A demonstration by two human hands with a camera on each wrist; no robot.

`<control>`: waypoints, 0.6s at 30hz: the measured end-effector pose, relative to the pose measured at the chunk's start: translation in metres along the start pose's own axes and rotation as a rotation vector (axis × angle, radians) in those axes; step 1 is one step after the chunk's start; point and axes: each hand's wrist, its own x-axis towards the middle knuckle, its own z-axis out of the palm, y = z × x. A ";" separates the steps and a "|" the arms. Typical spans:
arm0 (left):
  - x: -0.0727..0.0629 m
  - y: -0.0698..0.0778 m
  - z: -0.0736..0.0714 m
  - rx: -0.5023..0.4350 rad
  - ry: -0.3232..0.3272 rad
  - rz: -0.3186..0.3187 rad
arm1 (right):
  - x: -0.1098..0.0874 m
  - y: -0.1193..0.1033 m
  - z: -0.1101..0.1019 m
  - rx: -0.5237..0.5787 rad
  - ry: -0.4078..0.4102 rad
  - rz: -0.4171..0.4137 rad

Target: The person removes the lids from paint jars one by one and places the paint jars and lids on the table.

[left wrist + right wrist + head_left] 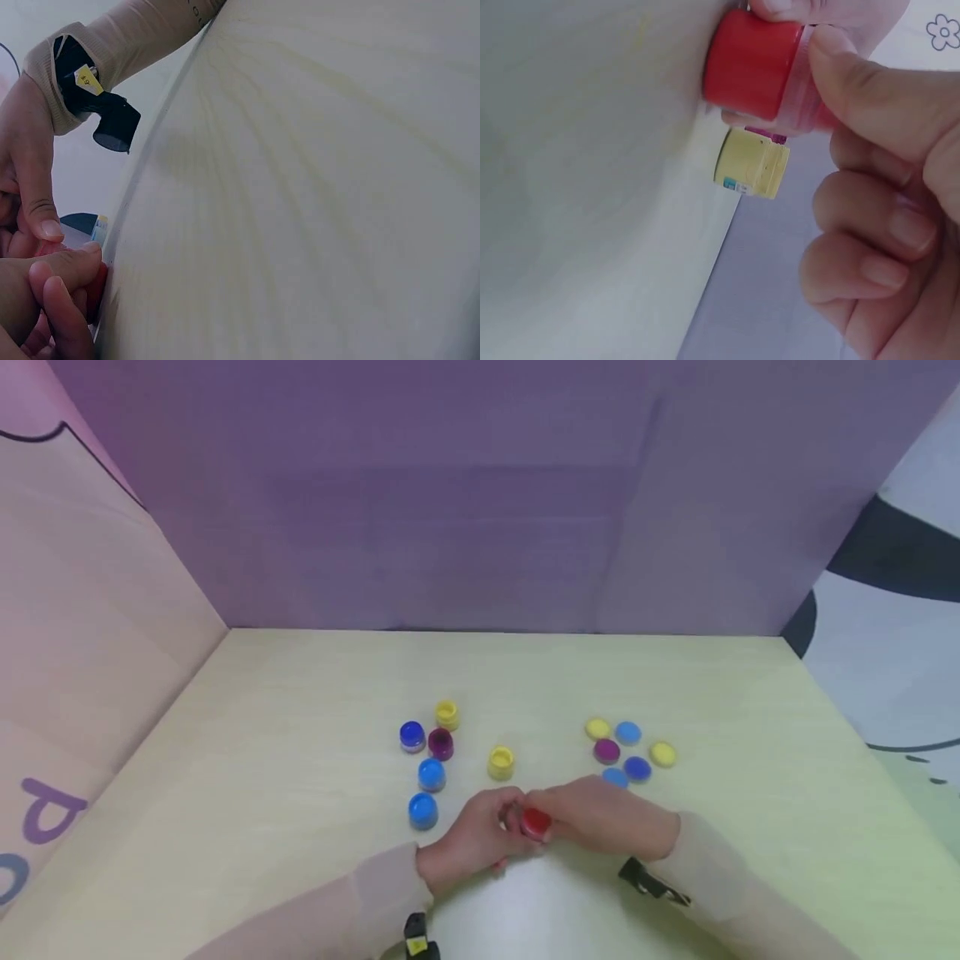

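A small red jar [536, 823] is between both hands near the front of the table. My left hand [480, 835] grips it from the left, thumb along its near side. From the right, my right hand [600, 814] pinches its upper rim; the right wrist view shows the thumb [862, 79] against a translucent collar on the red jar [751, 64]. A bit of red shows behind that thumb, mostly hidden; whether it is a lid I cannot tell. The other right fingers curl loosely. The left wrist view shows both hands meeting at the red jar [97, 292], largely covered.
An open yellow jar [501, 763] stands just beyond the hands. Left of it are another yellow jar [447, 715], a dark blue [412, 736], a purple [441, 744] and two light blue jars [423, 811]. Several loose lids [607, 751] lie to the right. A purple wall stands behind.
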 end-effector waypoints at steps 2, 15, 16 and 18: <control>0.000 0.000 0.000 0.000 0.004 -0.003 | 0.000 0.000 -0.002 0.008 -0.012 -0.003; 0.001 0.000 0.001 0.038 0.006 -0.004 | -0.005 -0.005 0.007 0.163 0.113 0.122; 0.001 0.001 0.001 0.039 0.007 -0.007 | -0.005 -0.006 0.008 0.156 0.122 0.145; 0.001 0.001 0.001 0.034 0.008 -0.010 | -0.004 -0.008 0.009 0.146 0.126 0.188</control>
